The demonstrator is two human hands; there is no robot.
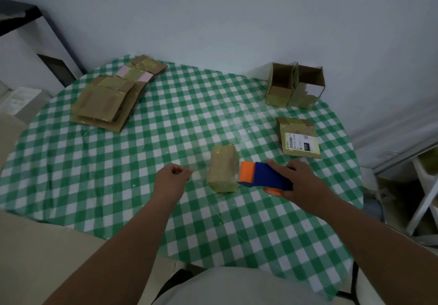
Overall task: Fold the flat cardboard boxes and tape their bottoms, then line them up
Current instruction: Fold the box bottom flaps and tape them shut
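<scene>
Now, at the far left of your bench [71, 167], with its green-and-white checked cloth, lies a stack of flat cardboard boxes [106, 102], some with pink patches showing. Closer to you, your left hand [174, 174] hovers over the cloth with its fingers curled in, clenched on nothing that shows. Just to its right stands a small folded box [222, 168], taped over, apart from that hand. Touching the box's right side is the orange front of a blue tape dispenser [264, 176], which your right hand [301, 181] grasps from above, fingers wrapped round the body. Beyond it, further right, a flat box with a printed shipping label [299, 139] lies on the cloth. At the far right edge, two folded open boxes [294, 85] stand side by side, touching, their openings facing you
</scene>
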